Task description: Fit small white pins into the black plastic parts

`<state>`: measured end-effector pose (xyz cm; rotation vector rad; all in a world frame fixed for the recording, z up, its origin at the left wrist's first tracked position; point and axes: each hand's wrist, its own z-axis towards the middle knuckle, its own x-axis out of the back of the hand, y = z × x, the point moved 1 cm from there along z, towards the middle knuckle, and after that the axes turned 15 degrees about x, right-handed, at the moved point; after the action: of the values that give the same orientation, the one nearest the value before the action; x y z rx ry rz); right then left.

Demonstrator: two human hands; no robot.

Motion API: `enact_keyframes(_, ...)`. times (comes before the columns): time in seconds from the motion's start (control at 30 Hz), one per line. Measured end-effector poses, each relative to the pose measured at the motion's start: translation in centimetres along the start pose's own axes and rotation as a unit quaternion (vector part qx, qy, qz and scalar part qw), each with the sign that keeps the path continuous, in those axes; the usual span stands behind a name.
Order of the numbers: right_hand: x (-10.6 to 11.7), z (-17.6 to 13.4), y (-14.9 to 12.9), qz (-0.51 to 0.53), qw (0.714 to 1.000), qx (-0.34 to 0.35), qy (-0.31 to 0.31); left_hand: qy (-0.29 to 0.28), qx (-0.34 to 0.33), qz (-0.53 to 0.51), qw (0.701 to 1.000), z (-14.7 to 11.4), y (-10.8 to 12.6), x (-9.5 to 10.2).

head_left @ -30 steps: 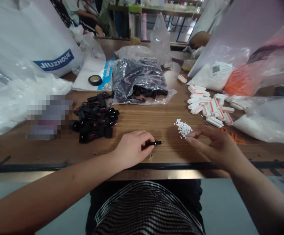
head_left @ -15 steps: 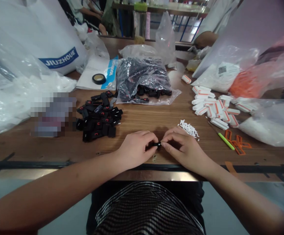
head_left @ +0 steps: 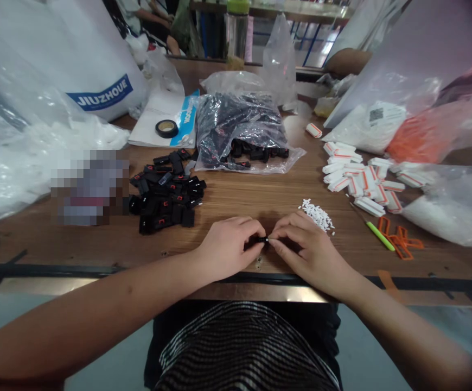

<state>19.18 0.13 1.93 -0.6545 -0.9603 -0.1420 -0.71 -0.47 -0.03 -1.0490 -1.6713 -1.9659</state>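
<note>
Head view caught "JIUZHOUE" on the white bag (head_left: 97, 95); left hand (head_left: 228, 247) and right hand (head_left: 309, 247) fingers both pinched one small black part (head_left: 261, 239).

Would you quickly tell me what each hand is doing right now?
Left hand: closed on the small black part.
Right hand: fingertips pinched at the same part's end.

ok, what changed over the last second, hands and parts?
The right hand left the small white pieces and came in to the left, so its fingers now meet the small black part that the left hand pinches. The left hand kept its grip and its place. The pile of black parts, the white and red parts and the green tool lie as before.
</note>
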Motion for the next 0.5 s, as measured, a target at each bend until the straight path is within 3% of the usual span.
enact_keyframes(0.23, 0.19, -0.63, -0.66, -0.117, 0.992, 0.055, 0.005, 0.007, -0.001, -0.010, 1.000, -0.01, -0.13, -0.16)
enact_keyframes(0.5, -0.34, -0.38, -1.07, -0.179, 0.979, 0.098, -0.028, 0.004, 0.010, -0.007, 1.000, 0.00, -0.02, -0.13)
